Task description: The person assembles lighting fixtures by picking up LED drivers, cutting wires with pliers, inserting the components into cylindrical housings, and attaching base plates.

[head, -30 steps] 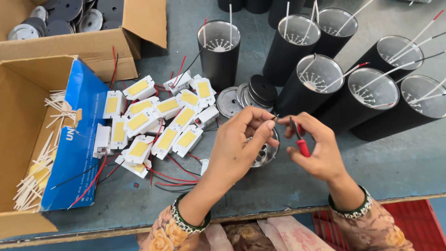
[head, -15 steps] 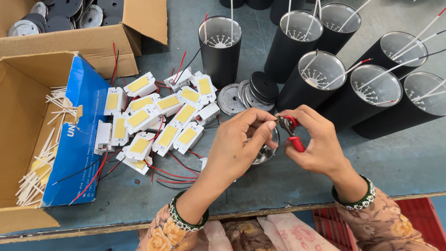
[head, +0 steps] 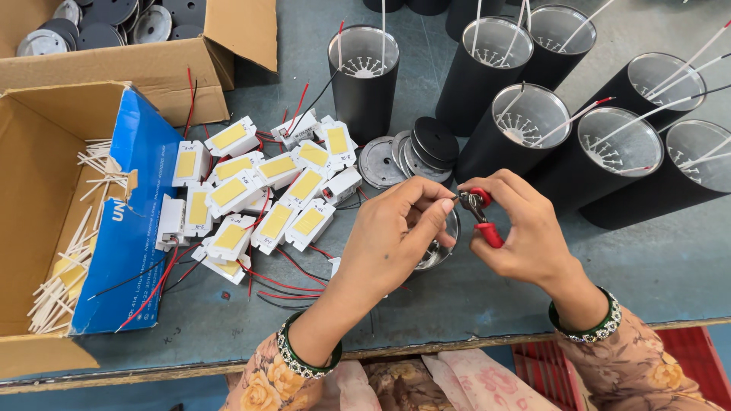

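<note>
At the far left an open cardboard box (head: 46, 228) with a blue flap holds a bundle of thin white sticks (head: 65, 266). Behind it, a second cardboard box (head: 152, 68) contains dark round discs. To the right of the blue flap, a heap of small white modules with yellow faces (head: 259, 194) lies on the grey tabletop (head: 670, 266), with red and black wires going out from them toward the near edge.

In the middle, the left hand (head: 392, 243) has thumb and index finger pinched together on something very small; what it is I cannot tell. This pinch is directly at the tip of the red-handled pliers (head: 480, 217). Under the left hand, partly hidden, a shiny round reflector part (head: 442, 247) rests on the tabletop.

The right hand (head: 525, 232) has its fingers wrapped closed on the pliers. The long axis of the tool runs from its tip at the upper left, near the left fingertips, down to the red handle at the lower right inside the palm. The two hands meet at this tip, so the small piece lies just left of the pliers nose; both hands are equally close to it.

Behind the hands a few flat round caps (head: 415, 152) are stacked, and at the far right several black cylinder housings (head: 533, 137) stand upright and open, with white wires rising from them.
</note>
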